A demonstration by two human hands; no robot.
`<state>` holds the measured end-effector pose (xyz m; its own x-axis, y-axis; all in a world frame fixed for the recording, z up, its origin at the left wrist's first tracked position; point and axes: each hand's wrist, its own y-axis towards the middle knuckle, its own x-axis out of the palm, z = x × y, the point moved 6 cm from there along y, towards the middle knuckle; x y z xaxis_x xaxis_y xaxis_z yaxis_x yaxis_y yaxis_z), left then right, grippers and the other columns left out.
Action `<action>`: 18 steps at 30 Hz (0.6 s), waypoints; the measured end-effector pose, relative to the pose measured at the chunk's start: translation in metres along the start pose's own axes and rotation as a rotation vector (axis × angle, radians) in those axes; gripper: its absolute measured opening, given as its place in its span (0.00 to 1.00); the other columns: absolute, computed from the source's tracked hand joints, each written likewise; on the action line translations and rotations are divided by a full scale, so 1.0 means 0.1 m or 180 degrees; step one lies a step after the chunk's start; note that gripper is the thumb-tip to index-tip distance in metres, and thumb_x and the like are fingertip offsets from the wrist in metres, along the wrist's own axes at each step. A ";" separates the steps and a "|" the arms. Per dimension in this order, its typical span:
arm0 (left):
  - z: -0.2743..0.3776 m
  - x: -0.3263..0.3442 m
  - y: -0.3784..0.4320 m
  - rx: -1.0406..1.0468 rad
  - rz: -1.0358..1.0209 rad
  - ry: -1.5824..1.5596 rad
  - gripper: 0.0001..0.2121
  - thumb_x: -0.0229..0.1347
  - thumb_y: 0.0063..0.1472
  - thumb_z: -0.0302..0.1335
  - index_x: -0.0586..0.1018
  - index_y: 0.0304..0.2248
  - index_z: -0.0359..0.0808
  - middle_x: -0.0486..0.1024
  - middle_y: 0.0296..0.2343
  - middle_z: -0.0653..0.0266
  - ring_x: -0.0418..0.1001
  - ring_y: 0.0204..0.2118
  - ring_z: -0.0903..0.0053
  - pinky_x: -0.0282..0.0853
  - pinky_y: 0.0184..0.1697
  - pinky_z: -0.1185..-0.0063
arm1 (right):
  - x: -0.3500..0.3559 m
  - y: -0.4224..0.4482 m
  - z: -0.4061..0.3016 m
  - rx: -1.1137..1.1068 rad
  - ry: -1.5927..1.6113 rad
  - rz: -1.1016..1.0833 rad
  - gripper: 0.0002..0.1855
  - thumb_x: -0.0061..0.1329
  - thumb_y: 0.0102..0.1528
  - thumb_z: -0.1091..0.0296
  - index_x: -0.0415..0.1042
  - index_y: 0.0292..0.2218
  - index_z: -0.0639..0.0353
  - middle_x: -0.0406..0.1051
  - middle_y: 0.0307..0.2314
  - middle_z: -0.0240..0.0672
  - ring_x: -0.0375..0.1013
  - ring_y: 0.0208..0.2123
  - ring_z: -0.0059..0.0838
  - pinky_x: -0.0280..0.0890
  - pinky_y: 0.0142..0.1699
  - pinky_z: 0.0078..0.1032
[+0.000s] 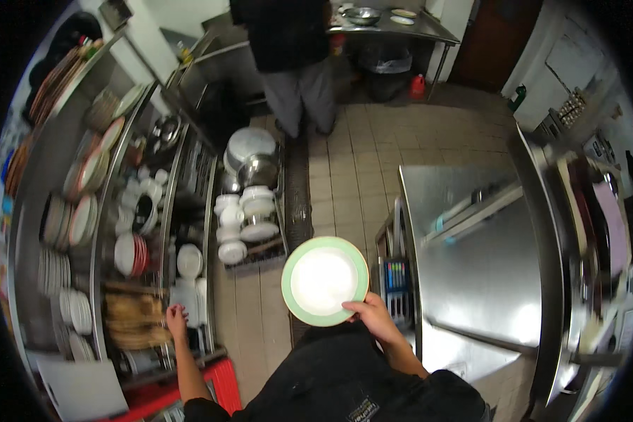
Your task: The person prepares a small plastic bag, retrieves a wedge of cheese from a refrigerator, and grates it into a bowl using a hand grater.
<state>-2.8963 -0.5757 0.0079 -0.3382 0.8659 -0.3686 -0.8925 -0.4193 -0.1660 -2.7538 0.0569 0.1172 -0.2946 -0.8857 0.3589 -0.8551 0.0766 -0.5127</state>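
Observation:
My right hand (373,315) grips the lower right rim of a white plate (324,281) with a green border, thumb on top. It is held in front of my dark apron, above the tiled floor. Off to the left, my left hand (177,318) reaches to the shelf rack with its fingers partly bent; whether it touches anything there cannot be made out. Near it are a stack of wooden boards (134,319) and white rectangular dishes (189,300).
Metal shelves (100,221) of plates line the left. A floor rack (256,261) holds white crockery and metal bowls. At right stands a stainless steel counter (480,264). Another person (295,63) stands at the far sink. A red crate (224,385) lies low at left.

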 end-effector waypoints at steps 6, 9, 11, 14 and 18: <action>-0.12 1.88 0.24 -0.1325 -0.1590 0.0635 0.11 0.51 0.67 0.38 0.74 0.39 0.38 0.76 0.30 0.65 0.76 0.27 0.76 0.72 0.25 0.76 | -0.34 1.42 -1.11 -0.0118 0.0061 0.0690 0.10 0.55 0.55 0.69 0.76 0.37 0.66 0.77 0.26 0.34 0.73 0.24 0.21 0.67 0.31 0.20; -0.37 2.67 0.04 -0.2119 -0.2513 0.1380 0.12 0.50 0.67 0.39 0.75 0.38 0.39 0.78 0.31 0.62 0.77 0.30 0.74 0.72 0.28 0.76 | -0.64 1.92 -1.86 -0.0335 0.0100 0.0910 0.10 0.54 0.55 0.69 0.76 0.37 0.66 0.77 0.27 0.34 0.74 0.26 0.21 0.67 0.33 0.20; -0.40 3.19 0.07 -0.2270 -0.2854 0.1650 0.12 0.50 0.66 0.39 0.75 0.38 0.39 0.77 0.31 0.62 0.76 0.29 0.74 0.71 0.27 0.76 | -0.84 2.27 -2.27 -0.0517 0.0272 0.1202 0.11 0.54 0.55 0.70 0.76 0.38 0.66 0.77 0.30 0.34 0.74 0.29 0.21 0.67 0.35 0.21; -0.15 4.18 0.70 -0.2203 -0.3084 0.1861 0.12 0.50 0.66 0.38 0.75 0.37 0.38 0.77 0.29 0.62 0.76 0.27 0.74 0.70 0.25 0.75 | -1.28 2.87 -2.80 -0.0938 0.0561 0.1632 0.15 0.52 0.54 0.73 0.73 0.43 0.68 0.77 0.34 0.37 0.74 0.34 0.22 0.67 0.41 0.22; 0.33 5.58 2.12 -0.1918 -0.3158 0.2049 0.11 0.50 0.65 0.37 0.76 0.37 0.37 0.77 0.27 0.63 0.75 0.25 0.74 0.69 0.24 0.75 | -1.95 3.69 -3.23 -0.0831 0.1141 0.2122 0.15 0.50 0.55 0.76 0.70 0.45 0.71 0.76 0.32 0.39 0.74 0.30 0.26 0.68 0.36 0.24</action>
<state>-3.2839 -0.1720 -0.2023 0.7257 0.6602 -0.1934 -0.3500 0.1123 -0.9300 -3.1496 0.4062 0.1103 -0.8600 -0.4180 0.2927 -0.5099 0.6819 -0.5244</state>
